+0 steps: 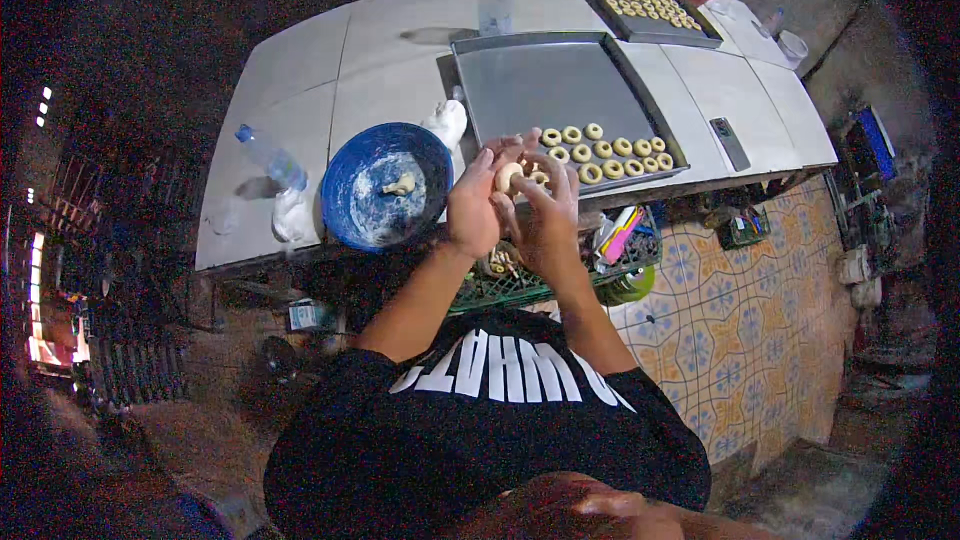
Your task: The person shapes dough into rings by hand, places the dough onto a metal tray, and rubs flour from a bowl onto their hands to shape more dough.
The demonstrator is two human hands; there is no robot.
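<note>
Your left hand (475,215) and right hand (552,225), fingers partly curled, hold one pale dough piece (508,178) between them; roundish, no clear long axis. Blue bowl (345,175) sits at 9 o'clock, left hand nearer; dough rings (603,149) at 2 o'clock on the metal tray (545,80), right hand nearer. Farther, 1 o'clock: second tray (665,37) of rings, same desk (290,60).

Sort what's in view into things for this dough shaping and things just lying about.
Seemingly in use:
held dough
dough rings
near tray
far tray
blue basin holding dough lump

Probably just lying about:
phone
plastic bottle beside the basin
</note>
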